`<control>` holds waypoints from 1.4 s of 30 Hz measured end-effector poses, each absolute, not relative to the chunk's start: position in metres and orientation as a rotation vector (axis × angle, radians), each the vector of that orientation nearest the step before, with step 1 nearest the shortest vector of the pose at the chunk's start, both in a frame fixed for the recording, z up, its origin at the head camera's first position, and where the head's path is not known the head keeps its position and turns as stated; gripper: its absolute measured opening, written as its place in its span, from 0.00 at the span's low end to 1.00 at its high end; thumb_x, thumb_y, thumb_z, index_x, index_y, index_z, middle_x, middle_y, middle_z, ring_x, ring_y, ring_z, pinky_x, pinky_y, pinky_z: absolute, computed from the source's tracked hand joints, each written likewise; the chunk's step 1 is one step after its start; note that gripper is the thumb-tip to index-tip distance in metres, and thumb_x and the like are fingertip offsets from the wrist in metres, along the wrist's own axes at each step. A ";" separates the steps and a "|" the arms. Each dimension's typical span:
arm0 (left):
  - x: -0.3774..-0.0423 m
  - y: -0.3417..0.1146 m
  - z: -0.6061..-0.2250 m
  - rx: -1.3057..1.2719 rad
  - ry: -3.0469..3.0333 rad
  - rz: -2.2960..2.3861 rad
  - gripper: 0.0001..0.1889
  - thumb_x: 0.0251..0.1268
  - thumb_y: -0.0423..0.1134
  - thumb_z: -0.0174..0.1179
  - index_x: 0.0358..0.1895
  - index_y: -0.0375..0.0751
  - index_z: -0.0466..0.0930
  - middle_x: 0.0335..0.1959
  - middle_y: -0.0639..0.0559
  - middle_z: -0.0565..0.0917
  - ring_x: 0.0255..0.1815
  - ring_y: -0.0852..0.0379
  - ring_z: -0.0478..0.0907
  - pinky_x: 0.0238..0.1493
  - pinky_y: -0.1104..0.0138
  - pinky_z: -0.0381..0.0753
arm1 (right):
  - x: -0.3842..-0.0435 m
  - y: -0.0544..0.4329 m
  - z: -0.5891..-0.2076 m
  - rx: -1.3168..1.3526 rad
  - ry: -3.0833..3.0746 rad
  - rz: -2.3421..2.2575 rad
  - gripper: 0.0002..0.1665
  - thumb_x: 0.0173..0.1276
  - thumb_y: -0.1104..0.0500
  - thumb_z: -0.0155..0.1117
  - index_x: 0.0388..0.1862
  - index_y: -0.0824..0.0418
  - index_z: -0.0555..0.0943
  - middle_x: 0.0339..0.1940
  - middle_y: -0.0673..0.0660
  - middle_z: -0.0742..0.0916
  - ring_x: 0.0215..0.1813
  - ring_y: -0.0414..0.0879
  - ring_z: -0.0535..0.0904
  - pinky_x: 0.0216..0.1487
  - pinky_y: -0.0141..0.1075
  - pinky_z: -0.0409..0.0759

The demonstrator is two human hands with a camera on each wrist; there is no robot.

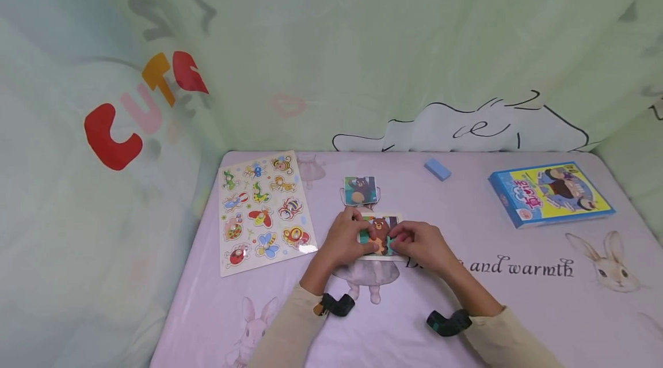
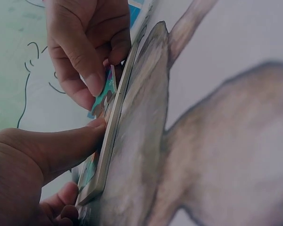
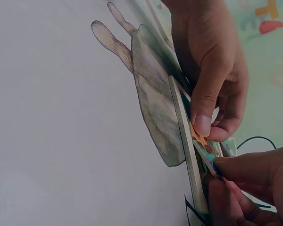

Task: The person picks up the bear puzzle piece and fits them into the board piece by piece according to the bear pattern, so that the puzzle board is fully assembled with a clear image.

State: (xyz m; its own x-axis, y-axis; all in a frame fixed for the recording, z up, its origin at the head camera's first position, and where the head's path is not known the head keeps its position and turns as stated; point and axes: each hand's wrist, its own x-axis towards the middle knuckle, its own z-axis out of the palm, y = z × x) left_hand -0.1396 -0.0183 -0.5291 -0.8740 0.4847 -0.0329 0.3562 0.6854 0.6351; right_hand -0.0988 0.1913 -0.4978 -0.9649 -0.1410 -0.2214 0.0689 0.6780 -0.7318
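A small framed jigsaw puzzle [image 1: 380,226] with a brown bear picture lies on the table between both hands. My left hand [image 1: 343,238] holds the puzzle at its left side, thumb and index finger bent over the picture. The left thumb [image 2: 80,139] presses down near the front rim in the left wrist view. My right hand [image 1: 422,244] pinches a teal puzzle piece [image 3: 206,154] between thumb and fingers, tilted up at the right part of the frame. Just behind the puzzle lies a square bear picture card [image 1: 360,189].
To the left is a wooden insect puzzle board [image 1: 264,212]. A blue eraser-like block [image 1: 437,169] lies at the back, and a blue-and-yellow box [image 1: 551,192] at the right. A printed cloth covers the table, with fabric walls behind and at the left.
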 end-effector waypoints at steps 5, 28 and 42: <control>-0.140 -0.019 -0.529 0.684 2.706 0.944 0.06 0.57 0.49 0.74 0.33 0.57 0.87 0.47 0.54 0.69 0.50 0.56 0.66 0.52 0.66 0.67 | -0.101 0.187 -0.497 0.009 2.636 -1.135 0.09 0.64 0.60 0.72 0.42 0.60 0.87 0.30 0.53 0.85 0.32 0.46 0.76 0.31 0.34 0.75; -0.138 -0.019 -0.527 0.691 2.702 0.969 0.07 0.57 0.49 0.75 0.33 0.55 0.87 0.45 0.54 0.67 0.48 0.57 0.65 0.49 0.67 0.65 | -0.100 0.193 -0.495 0.136 2.625 -1.090 0.08 0.61 0.60 0.72 0.38 0.62 0.85 0.28 0.54 0.85 0.33 0.47 0.77 0.34 0.36 0.75; -0.139 -0.019 -0.530 0.681 2.693 0.964 0.07 0.57 0.49 0.75 0.34 0.56 0.88 0.45 0.54 0.67 0.48 0.57 0.65 0.48 0.69 0.65 | -0.100 0.189 -0.494 0.161 2.629 -1.057 0.09 0.60 0.59 0.73 0.37 0.62 0.85 0.25 0.53 0.85 0.29 0.46 0.77 0.32 0.36 0.75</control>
